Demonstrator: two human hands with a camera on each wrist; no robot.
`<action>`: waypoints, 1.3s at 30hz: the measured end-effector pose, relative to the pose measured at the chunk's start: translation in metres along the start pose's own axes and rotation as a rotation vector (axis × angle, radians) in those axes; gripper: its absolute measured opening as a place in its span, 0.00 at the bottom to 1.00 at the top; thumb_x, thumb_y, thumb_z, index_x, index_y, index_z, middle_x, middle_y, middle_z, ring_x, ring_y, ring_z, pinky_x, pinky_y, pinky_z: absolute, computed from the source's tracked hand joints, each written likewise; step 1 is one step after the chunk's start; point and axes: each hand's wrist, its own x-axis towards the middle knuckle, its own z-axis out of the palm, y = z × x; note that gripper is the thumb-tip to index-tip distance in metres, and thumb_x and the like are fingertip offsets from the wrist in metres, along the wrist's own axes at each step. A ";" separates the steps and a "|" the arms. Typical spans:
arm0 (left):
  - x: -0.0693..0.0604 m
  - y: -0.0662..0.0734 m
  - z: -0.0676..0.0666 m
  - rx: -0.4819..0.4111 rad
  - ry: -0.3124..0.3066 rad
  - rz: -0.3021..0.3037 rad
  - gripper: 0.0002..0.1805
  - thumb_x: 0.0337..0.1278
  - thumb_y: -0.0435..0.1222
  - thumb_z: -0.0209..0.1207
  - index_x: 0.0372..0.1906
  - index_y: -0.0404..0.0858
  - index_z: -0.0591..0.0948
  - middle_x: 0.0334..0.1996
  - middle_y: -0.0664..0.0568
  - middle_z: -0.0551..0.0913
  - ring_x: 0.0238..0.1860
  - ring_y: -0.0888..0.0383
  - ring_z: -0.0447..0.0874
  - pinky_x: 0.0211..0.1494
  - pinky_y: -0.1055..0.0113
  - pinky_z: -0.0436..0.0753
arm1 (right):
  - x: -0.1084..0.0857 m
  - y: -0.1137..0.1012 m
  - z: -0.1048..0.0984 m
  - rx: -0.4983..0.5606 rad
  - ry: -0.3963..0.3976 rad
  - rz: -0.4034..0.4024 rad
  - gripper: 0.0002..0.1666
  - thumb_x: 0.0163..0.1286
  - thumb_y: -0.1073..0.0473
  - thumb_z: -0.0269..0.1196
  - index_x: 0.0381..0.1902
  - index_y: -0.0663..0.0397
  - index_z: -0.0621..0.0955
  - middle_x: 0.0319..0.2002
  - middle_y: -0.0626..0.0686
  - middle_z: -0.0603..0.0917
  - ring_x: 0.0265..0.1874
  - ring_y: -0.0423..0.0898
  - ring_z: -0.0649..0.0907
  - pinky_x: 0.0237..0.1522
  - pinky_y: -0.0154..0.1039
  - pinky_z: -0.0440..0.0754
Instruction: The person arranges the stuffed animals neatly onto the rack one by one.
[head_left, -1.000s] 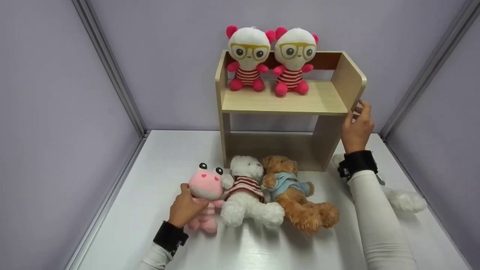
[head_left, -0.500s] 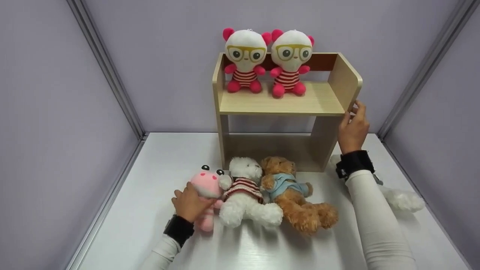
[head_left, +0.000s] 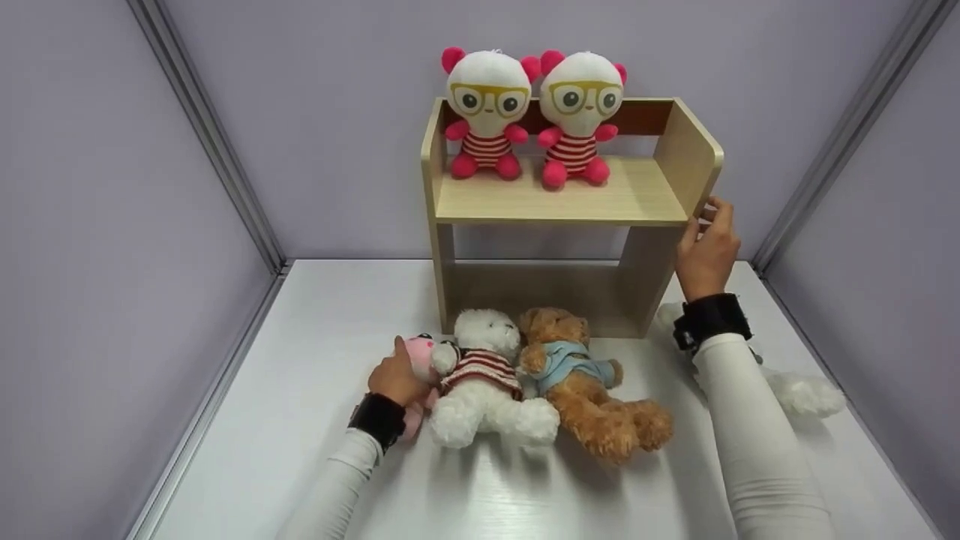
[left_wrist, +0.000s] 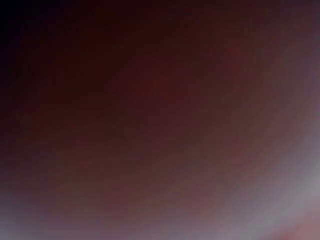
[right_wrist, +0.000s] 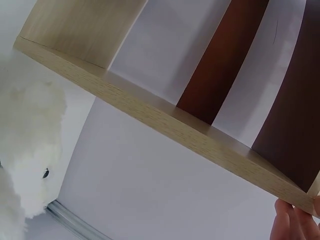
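Observation:
In the head view my left hand grips a pink frog plush, covering much of its body; its eyes and part of the face show. Against the frog leans a white teddy bear in a striped sweater, lying on its back. A brown teddy bear in a blue top lies beside that one. My right hand holds the front edge of the right side panel of a wooden shelf. In the right wrist view its fingers touch the panel's outer face. The left wrist view is dark and blurred.
Two panda plushes with glasses sit on the upper shelf board, left and middle. Another white plush lies partly under my right forearm. White table surface surrounds the toys; grey walls with metal posts enclose it.
My left hand has moved up and right with the frog plush, turning over it so less of the frog shows. My right hand stays at the shelf. The view shifted slightly.

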 end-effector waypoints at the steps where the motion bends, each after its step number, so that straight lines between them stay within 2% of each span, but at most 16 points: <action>1: 0.001 -0.001 -0.002 -0.009 -0.003 0.001 0.57 0.45 0.47 0.71 0.74 0.24 0.56 0.44 0.28 0.84 0.43 0.36 0.85 0.47 0.45 0.81 | 0.001 0.000 0.000 -0.002 -0.001 0.004 0.19 0.73 0.68 0.55 0.59 0.65 0.73 0.51 0.65 0.84 0.46 0.60 0.86 0.51 0.52 0.81; 3: 0.001 -0.003 -0.007 -0.036 0.016 0.007 0.57 0.43 0.45 0.73 0.76 0.28 0.55 0.44 0.30 0.84 0.41 0.37 0.85 0.47 0.45 0.80 | 0.001 0.001 0.000 -0.010 -0.001 0.009 0.18 0.73 0.68 0.55 0.59 0.65 0.73 0.51 0.65 0.84 0.46 0.59 0.86 0.52 0.52 0.81; 7: -0.009 -0.001 -0.028 -0.057 0.143 0.088 0.57 0.43 0.39 0.74 0.78 0.34 0.55 0.38 0.31 0.85 0.35 0.37 0.84 0.38 0.43 0.80 | 0.001 0.001 0.001 -0.014 0.003 0.015 0.18 0.73 0.67 0.56 0.58 0.65 0.73 0.51 0.64 0.84 0.47 0.59 0.86 0.53 0.51 0.81; 9: -0.017 0.009 -0.043 -0.061 0.223 0.155 0.55 0.44 0.35 0.73 0.78 0.37 0.56 0.36 0.31 0.85 0.34 0.37 0.84 0.35 0.42 0.80 | 0.001 0.000 0.001 -0.018 0.008 0.015 0.18 0.73 0.67 0.56 0.58 0.64 0.73 0.51 0.64 0.84 0.48 0.59 0.86 0.53 0.51 0.80; 11: -0.026 0.026 -0.056 -0.069 0.298 0.235 0.53 0.45 0.33 0.72 0.78 0.38 0.58 0.36 0.30 0.84 0.34 0.36 0.84 0.34 0.42 0.80 | 0.002 -0.002 0.001 -0.019 0.015 0.017 0.18 0.73 0.68 0.56 0.58 0.65 0.73 0.51 0.64 0.84 0.48 0.58 0.85 0.53 0.51 0.80; 14: -0.040 0.063 -0.072 -0.103 0.378 0.339 0.50 0.47 0.31 0.70 0.77 0.42 0.59 0.39 0.28 0.81 0.36 0.36 0.82 0.34 0.42 0.81 | 0.002 -0.004 0.000 -0.017 0.020 0.018 0.17 0.73 0.68 0.56 0.58 0.65 0.74 0.50 0.64 0.84 0.49 0.58 0.85 0.53 0.51 0.80; 16: -0.046 0.092 -0.078 -0.157 0.414 0.419 0.50 0.48 0.30 0.69 0.77 0.43 0.58 0.40 0.28 0.80 0.35 0.37 0.81 0.33 0.44 0.82 | 0.002 -0.004 0.000 -0.012 0.021 0.018 0.17 0.73 0.68 0.56 0.58 0.65 0.74 0.50 0.64 0.84 0.48 0.58 0.85 0.52 0.51 0.80; 18: -0.046 0.124 -0.079 -0.231 0.439 0.512 0.50 0.47 0.28 0.68 0.77 0.43 0.57 0.44 0.27 0.78 0.38 0.37 0.81 0.35 0.46 0.83 | 0.002 -0.003 0.000 -0.023 0.021 0.018 0.17 0.73 0.68 0.56 0.58 0.64 0.74 0.50 0.64 0.84 0.49 0.58 0.85 0.52 0.51 0.79; 22: -0.030 0.191 -0.076 -0.389 0.454 0.712 0.51 0.49 0.30 0.71 0.75 0.45 0.54 0.56 0.27 0.75 0.50 0.38 0.82 0.48 0.48 0.84 | 0.001 -0.002 0.002 -0.044 0.020 0.026 0.17 0.73 0.67 0.55 0.59 0.63 0.74 0.50 0.64 0.84 0.50 0.57 0.84 0.53 0.51 0.79; 23: -0.023 0.207 -0.075 -0.418 0.451 0.751 0.51 0.49 0.31 0.71 0.75 0.45 0.54 0.58 0.28 0.74 0.53 0.38 0.81 0.51 0.49 0.83 | 0.000 -0.002 0.003 -0.048 0.019 0.031 0.17 0.73 0.67 0.55 0.59 0.62 0.74 0.50 0.64 0.84 0.50 0.57 0.84 0.53 0.51 0.79; 25: -0.009 0.241 -0.072 -0.460 0.444 0.790 0.50 0.51 0.33 0.72 0.74 0.46 0.53 0.60 0.29 0.73 0.53 0.41 0.80 0.52 0.52 0.83 | -0.001 -0.003 0.003 -0.041 0.021 0.039 0.17 0.73 0.68 0.55 0.58 0.63 0.73 0.50 0.64 0.84 0.50 0.58 0.84 0.53 0.52 0.79; 27: 0.006 0.273 -0.068 -0.490 0.445 0.805 0.49 0.52 0.35 0.71 0.74 0.45 0.53 0.61 0.31 0.72 0.53 0.43 0.79 0.53 0.55 0.82 | -0.001 -0.002 0.004 -0.033 0.026 0.044 0.17 0.73 0.68 0.55 0.58 0.63 0.73 0.50 0.64 0.84 0.49 0.59 0.84 0.53 0.52 0.78; 29: 0.020 0.301 -0.063 -0.507 0.455 0.788 0.48 0.53 0.35 0.70 0.74 0.45 0.54 0.60 0.32 0.71 0.49 0.45 0.78 0.49 0.58 0.83 | -0.001 -0.002 0.005 -0.025 0.032 0.041 0.16 0.72 0.68 0.56 0.57 0.64 0.74 0.49 0.65 0.84 0.49 0.60 0.84 0.52 0.52 0.78; 32: 0.041 0.335 -0.054 -0.521 0.462 0.751 0.46 0.56 0.35 0.68 0.74 0.44 0.53 0.58 0.33 0.69 0.45 0.47 0.77 0.46 0.61 0.84 | 0.001 -0.003 0.006 -0.012 0.033 0.033 0.16 0.71 0.68 0.57 0.56 0.63 0.75 0.48 0.65 0.84 0.48 0.60 0.84 0.52 0.51 0.79; 35: 0.058 0.357 -0.042 -0.500 0.453 0.696 0.45 0.58 0.34 0.66 0.75 0.45 0.52 0.55 0.34 0.69 0.41 0.48 0.78 0.42 0.64 0.84 | 0.001 -0.004 0.005 -0.007 0.031 0.026 0.15 0.71 0.69 0.57 0.55 0.63 0.75 0.48 0.66 0.84 0.47 0.59 0.85 0.51 0.50 0.81; 39: 0.074 0.373 -0.026 -0.470 0.437 0.637 0.44 0.59 0.34 0.66 0.75 0.46 0.53 0.52 0.36 0.70 0.38 0.49 0.80 0.40 0.65 0.84 | 0.001 -0.005 0.001 -0.014 0.029 0.031 0.14 0.72 0.68 0.57 0.55 0.63 0.75 0.48 0.66 0.84 0.47 0.60 0.86 0.51 0.50 0.82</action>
